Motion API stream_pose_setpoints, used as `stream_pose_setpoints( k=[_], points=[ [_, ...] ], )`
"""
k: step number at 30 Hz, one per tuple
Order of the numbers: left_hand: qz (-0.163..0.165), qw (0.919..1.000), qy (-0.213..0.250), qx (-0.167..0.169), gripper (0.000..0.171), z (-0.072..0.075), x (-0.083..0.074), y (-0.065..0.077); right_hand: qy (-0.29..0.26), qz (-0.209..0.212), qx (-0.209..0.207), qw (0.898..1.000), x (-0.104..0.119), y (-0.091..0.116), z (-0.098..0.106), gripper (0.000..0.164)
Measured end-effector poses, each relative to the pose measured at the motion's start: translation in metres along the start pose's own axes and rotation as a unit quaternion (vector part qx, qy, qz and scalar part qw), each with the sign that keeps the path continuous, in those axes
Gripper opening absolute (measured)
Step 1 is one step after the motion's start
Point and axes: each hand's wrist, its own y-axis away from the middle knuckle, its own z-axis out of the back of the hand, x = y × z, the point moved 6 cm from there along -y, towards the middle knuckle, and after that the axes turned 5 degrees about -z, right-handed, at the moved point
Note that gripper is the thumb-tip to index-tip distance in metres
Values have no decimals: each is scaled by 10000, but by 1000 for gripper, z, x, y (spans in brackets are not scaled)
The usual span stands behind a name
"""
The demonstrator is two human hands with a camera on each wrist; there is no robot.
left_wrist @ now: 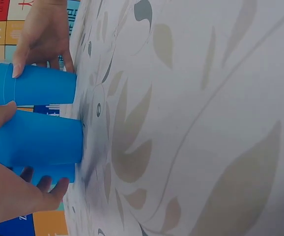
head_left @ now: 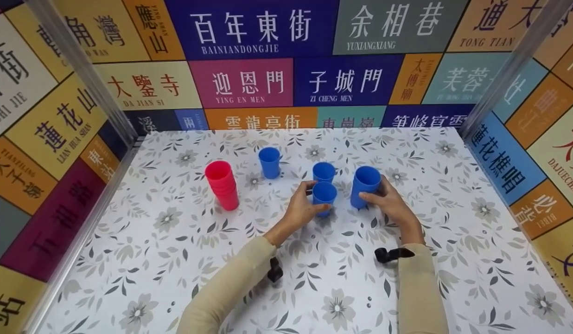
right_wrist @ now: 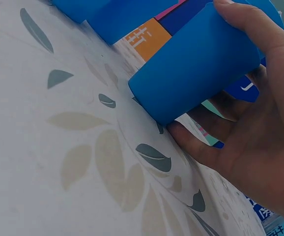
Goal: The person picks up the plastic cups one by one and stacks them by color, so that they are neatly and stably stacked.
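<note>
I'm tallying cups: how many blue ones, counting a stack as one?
4: a lone cup right of the red stack, a front cup in the left grip, a rear cup behind it, a nested stack in the right grip. More may be hidden inside.

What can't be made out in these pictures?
Head: base of the rear blue cup, behind the front blue cup in the left hand.
Head: insides of lower red cups, covered by the top one.
Right wrist: tops of two upper-left blue cups, cut off by top edge.
</note>
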Motion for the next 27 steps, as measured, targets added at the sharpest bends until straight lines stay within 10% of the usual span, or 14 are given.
stream_pose_setpoints(
  k=[27],
  points=[
    [-196, 9997, -130, 105, 71, 0, -46, -1, -23, 80, -4, 10000, -1, 0, 1, 84]
  ],
)
